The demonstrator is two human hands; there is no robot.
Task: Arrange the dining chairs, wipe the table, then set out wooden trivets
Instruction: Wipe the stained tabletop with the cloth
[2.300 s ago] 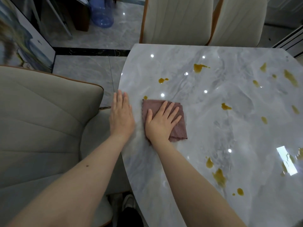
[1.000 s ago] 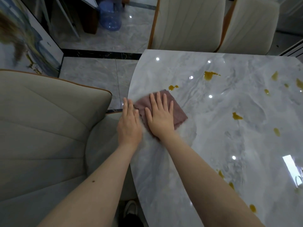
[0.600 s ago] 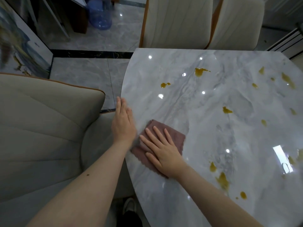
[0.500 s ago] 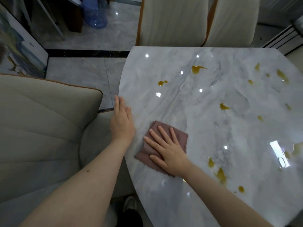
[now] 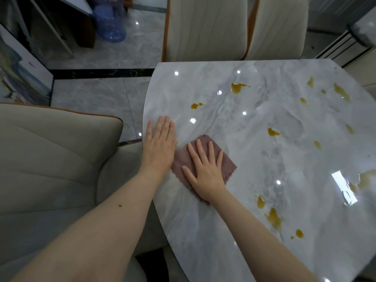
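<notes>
A glossy grey marble table carries several amber spills, one near the far edge and others at the near right. My right hand presses flat with spread fingers on a mauve cloth near the table's left edge. My left hand rests flat on the table edge, just left of the cloth. A beige chair stands at my left, its seat against the table. No trivets are in view.
Two beige chairs stand side by side at the table's far end. A blue water bottle sits on the grey tiled floor at the back left. A framed painting leans at the far left.
My right hand has slid the cloth up and slightly right, away from the near edge. My left hand has stayed flat on the table's left edge.
</notes>
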